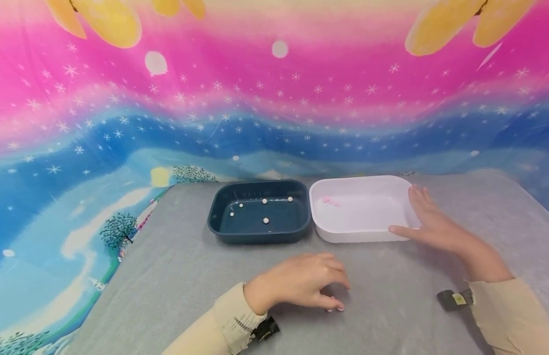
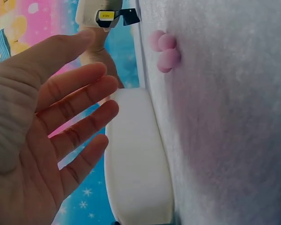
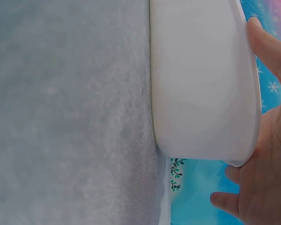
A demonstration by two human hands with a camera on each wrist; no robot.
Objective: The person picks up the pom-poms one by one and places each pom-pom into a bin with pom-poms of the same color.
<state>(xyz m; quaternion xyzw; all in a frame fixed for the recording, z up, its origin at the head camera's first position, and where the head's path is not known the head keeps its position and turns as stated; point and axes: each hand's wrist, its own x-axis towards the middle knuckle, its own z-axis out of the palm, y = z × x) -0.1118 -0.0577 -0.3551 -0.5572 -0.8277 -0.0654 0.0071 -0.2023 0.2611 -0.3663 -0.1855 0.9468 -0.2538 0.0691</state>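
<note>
My left hand (image 1: 301, 281) hovers over the grey cloth in front of the two basins, fingers apart and slightly bent, nothing between them. Several small pink balls (image 2: 166, 49) sit clustered on the cloth near its thumb; in the head view the thumb mostly hides these pink balls (image 1: 336, 309). At the right end of a white basin (image 1: 363, 235), my right hand (image 1: 438, 227) rests with fairly straight, spread fingers. Its thumb touches the rim in the right wrist view. Inside that basin, a few pink balls (image 1: 331, 201) lie toward the left.
A dark blue basin (image 1: 258, 237) stands directly left of the white one, with several small white balls (image 1: 266, 221) scattered on its floor. Grey cloth (image 1: 167, 296) covers the table. Behind hangs a colourful printed backdrop (image 1: 256, 98).
</note>
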